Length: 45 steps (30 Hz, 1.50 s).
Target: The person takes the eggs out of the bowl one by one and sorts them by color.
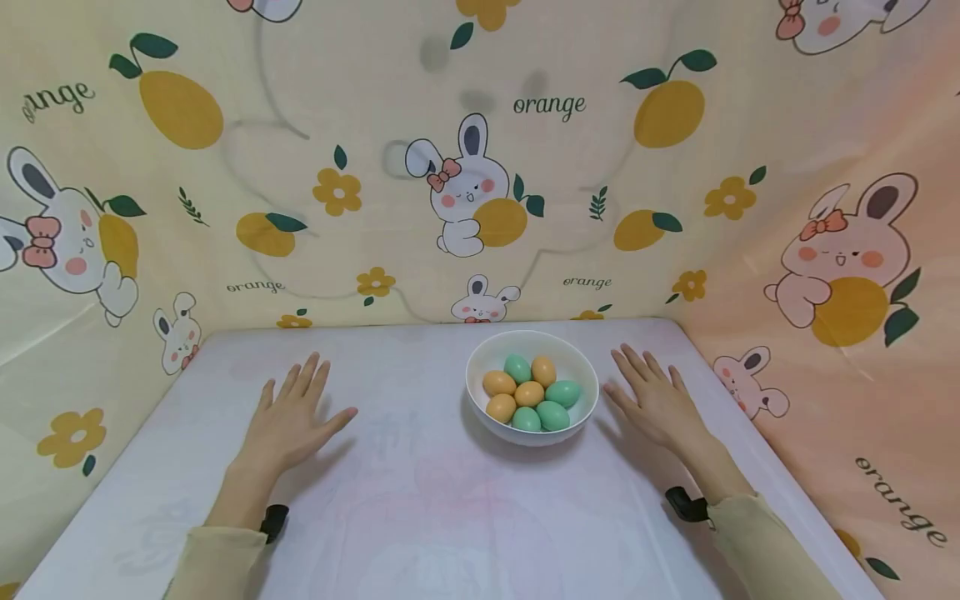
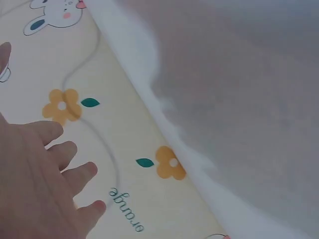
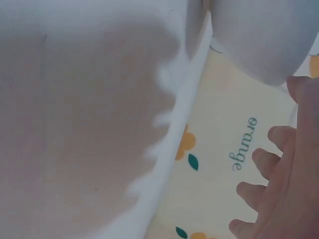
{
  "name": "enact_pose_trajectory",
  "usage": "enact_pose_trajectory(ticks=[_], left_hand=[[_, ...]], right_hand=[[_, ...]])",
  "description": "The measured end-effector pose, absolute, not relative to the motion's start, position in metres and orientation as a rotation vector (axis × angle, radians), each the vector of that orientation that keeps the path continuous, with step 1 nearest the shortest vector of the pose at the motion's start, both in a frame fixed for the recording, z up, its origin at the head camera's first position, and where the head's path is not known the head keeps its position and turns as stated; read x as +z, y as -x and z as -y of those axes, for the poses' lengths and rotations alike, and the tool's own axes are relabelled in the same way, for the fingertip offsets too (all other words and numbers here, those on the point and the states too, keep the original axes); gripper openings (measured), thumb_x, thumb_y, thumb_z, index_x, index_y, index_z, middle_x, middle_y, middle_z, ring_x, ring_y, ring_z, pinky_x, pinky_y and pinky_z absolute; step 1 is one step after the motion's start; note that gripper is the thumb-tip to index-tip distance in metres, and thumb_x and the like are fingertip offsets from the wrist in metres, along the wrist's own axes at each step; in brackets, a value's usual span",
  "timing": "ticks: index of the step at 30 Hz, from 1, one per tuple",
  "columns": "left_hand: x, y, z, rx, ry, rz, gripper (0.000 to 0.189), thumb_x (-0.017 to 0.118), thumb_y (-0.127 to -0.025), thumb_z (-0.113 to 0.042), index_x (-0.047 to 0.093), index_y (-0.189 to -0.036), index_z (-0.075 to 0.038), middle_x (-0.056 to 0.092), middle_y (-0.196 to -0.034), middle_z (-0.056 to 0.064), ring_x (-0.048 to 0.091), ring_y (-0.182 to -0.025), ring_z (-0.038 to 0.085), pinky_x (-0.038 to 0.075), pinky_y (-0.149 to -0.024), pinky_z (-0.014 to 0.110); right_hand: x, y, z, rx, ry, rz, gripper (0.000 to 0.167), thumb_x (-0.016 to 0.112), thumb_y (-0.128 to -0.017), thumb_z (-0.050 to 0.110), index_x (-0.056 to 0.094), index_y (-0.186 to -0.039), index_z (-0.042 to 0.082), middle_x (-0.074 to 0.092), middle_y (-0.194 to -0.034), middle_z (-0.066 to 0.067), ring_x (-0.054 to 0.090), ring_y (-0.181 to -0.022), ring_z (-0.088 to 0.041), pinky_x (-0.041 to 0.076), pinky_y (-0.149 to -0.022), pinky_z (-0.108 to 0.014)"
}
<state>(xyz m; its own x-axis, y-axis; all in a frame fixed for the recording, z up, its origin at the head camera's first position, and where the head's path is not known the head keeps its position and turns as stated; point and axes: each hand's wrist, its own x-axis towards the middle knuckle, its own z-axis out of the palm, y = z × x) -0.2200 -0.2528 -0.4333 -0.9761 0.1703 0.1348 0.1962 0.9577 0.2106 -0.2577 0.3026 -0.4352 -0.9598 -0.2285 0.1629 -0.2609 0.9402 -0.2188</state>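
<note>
The bowl is white, its eggs green and orange, the backdrop rabbit-patterned.

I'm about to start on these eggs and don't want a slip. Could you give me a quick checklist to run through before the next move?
1. Left hand free: ok, fingers spread, holding nothing.
2. Right hand free: ok, holding nothing, just right of the bowl.
3. Bowl upright on the table: ok.
4. Visible eggs all in the bowl: ok, four orange eggs and four green eggs.
5. Both hands beside the bowl: not ok, bare table lies between it and the left hand.
6. Nothing hidden beneath the eggs: cannot tell, they cover most of the bowl's bottom.
</note>
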Motion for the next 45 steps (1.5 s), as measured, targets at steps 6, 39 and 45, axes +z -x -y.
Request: enact_pose_trajectory(ticks=[6,39,45], left_hand=[[-0.427,0.222,0.240,-0.340,0.333,2.946,0.098,0.044,-0.100,-0.072,0.019,-0.165,-0.003,0.012,-0.173,0.017,0.017,-0.156,0.045,0.008,-0.122,0.069],[-0.393,0.264,0.111,-0.542,0.872,2.467,0.061,0.067,-0.100,-0.038,0.055,-0.147,-0.003,0.056,-0.145,0.014,0.057,-0.131,0.032,0.050,-0.107,0.050],[-0.391,0.275,0.085,-0.577,1.000,2.418,0.055,0.069,-0.100,-0.035,0.057,-0.144,-0.004,0.059,-0.138,0.012,0.061,-0.120,0.029,0.053,-0.102,0.045]], right_hand=[[-0.430,0.255,-0.294,0.391,-0.413,2.944,0.075,0.038,-0.109,0.056,0.022,-0.166,0.011,0.017,-0.173,-0.014,0.012,-0.156,-0.048,0.003,-0.121,-0.072],[-0.436,0.257,-0.266,0.420,-0.602,2.935,0.083,0.041,-0.108,0.057,0.020,-0.164,0.001,0.015,-0.173,-0.015,0.007,-0.159,-0.039,0.004,-0.126,-0.061],[-0.433,0.257,-0.265,0.449,-0.641,2.911,0.083,0.043,-0.108,0.056,0.024,-0.162,-0.003,0.017,-0.171,-0.019,0.011,-0.158,-0.042,0.007,-0.127,-0.060]])
